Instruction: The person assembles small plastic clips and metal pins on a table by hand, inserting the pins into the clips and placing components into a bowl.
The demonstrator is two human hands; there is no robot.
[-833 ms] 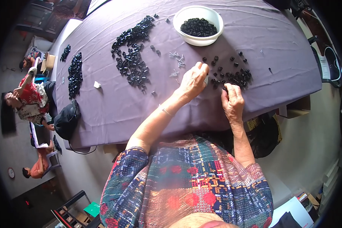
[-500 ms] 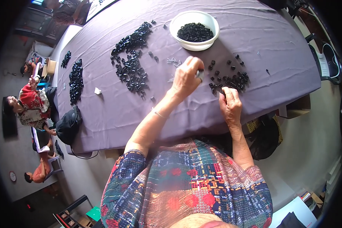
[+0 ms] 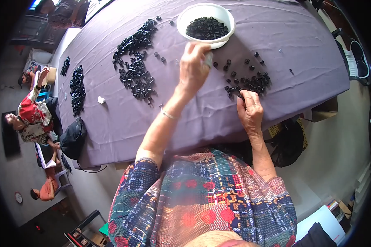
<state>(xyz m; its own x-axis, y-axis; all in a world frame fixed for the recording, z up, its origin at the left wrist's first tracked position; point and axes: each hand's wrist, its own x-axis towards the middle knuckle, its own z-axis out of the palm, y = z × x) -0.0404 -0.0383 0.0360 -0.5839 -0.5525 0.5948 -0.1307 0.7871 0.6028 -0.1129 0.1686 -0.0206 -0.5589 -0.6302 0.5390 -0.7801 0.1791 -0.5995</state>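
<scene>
My left hand point(image 3: 193, 69) is raised just in front of the white bowl point(image 3: 185, 38), its fingers curled and slightly blurred. A small pale, greyish thing point(image 3: 208, 60) shows at its fingers; its kind is too smeared to tell. The bowl holds many small black plastic parts point(image 3: 208, 29). My right hand point(image 3: 250, 111) rests at the near edge of a loose pile of such black parts point(image 3: 255, 83). Its thumb and fingers are pinched round a small black part point(image 3: 240, 96), mostly hidden. Small clear pins point(image 3: 177, 62) lie partly covered by my left hand.
On the purple tablecloth point(image 3: 111, 131), a large heap of black parts point(image 3: 136, 53) spreads left of the bowl. Farther left lie a long pile point(image 3: 77, 90) and a small white piece point(image 3: 101, 99). A black cap point(image 3: 73, 139) hangs at the left edge. Other people point(image 3: 33, 109) sit beyond.
My left hand has moved away from me and a little left, toward the bowl. My right hand stays at the pile's edge. The whole view has shifted slightly.
</scene>
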